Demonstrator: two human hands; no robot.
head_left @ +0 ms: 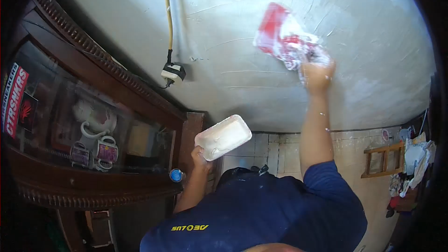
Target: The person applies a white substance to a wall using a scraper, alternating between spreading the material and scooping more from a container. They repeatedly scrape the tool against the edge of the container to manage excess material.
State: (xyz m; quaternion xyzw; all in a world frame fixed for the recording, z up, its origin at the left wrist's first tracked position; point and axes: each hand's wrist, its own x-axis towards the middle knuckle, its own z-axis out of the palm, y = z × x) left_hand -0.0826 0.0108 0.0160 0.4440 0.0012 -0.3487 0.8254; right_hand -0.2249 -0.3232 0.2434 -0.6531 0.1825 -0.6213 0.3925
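Observation:
My right hand [319, 67], smeared with white paste, is raised at the wall and closed around a red trowel [274, 30]. The trowel is blurred and partly coated in white; its grip is mostly hidden by my fingers. Low on the left, my left hand [200, 157] grips the near edge of a shallow white tray [224, 136]. White paste lies inside the tray, which is held at a slant away from the wall. The pale wall [233, 56] carries curved ridges and streaks.
A power socket [172, 72] hangs on a yellowish cable [166, 14] against the wall. Left stands a dark wooden glass cabinet [126, 88] with mugs [107, 151] inside. A blue-lidded container [176, 175] sits beside it. At right are a wooden frame [383, 159] and piled cloths [415, 158].

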